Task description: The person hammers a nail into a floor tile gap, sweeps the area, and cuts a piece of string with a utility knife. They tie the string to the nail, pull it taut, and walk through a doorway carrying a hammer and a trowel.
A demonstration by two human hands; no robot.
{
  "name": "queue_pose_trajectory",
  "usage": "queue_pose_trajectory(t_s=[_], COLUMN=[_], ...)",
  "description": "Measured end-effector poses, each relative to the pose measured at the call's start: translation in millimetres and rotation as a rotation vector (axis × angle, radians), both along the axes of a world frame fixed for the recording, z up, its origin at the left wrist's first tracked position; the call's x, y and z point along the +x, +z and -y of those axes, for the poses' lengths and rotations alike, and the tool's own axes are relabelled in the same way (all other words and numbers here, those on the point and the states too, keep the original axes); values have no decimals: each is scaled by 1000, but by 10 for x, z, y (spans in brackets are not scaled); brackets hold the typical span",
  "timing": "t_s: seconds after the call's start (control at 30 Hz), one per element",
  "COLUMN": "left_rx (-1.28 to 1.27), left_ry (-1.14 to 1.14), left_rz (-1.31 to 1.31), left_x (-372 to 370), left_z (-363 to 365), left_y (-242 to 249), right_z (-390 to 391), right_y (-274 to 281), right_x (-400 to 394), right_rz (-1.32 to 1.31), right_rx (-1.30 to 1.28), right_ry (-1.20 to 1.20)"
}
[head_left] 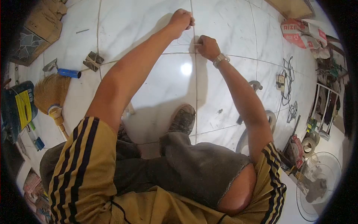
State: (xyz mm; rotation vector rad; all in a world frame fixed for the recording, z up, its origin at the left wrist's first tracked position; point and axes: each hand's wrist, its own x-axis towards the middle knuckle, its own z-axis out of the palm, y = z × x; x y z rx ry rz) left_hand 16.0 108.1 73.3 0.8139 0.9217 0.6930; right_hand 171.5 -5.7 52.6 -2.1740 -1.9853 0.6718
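My left hand (182, 21) is closed in a fist above the white tiled floor (156, 84); whatever its fingers hold, if anything, is hidden. Slightly lower and to its right, my right hand (209, 47) is closed, with a watch on the wrist. A thin, pale rod (197, 44) sticks out to the left from its fingers, too small to name. Faint thin lines, perhaps thread or wire, show on the tile beside that rod. The two hands are a short way apart.
Left: a blue-handled trowel (69, 72), string-wrapped block (93, 61), broom (52, 89), cardboard box (43, 22) and nail-like piece (82, 31). Right: a hammer-like tool (256, 85), black cable (287, 80), red-and-white bag (304, 33) and fan (319, 183). My shoe (183, 118) is below.
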Motion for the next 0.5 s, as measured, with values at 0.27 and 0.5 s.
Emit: queue_pose_trajectory(t_s=[0.27,0.5], left_rx=[223,291], left_ry=[-322,-243], left_rz=[-238,-471], left_x=[-316,-654], left_z=[-274,213], left_y=[-415,-427], right_z=[-6,-32], right_y=[168,249], right_x=[-146,-231], right_rz=[-78,-81], right_rx=[-1,-62], right_ry=[63,62])
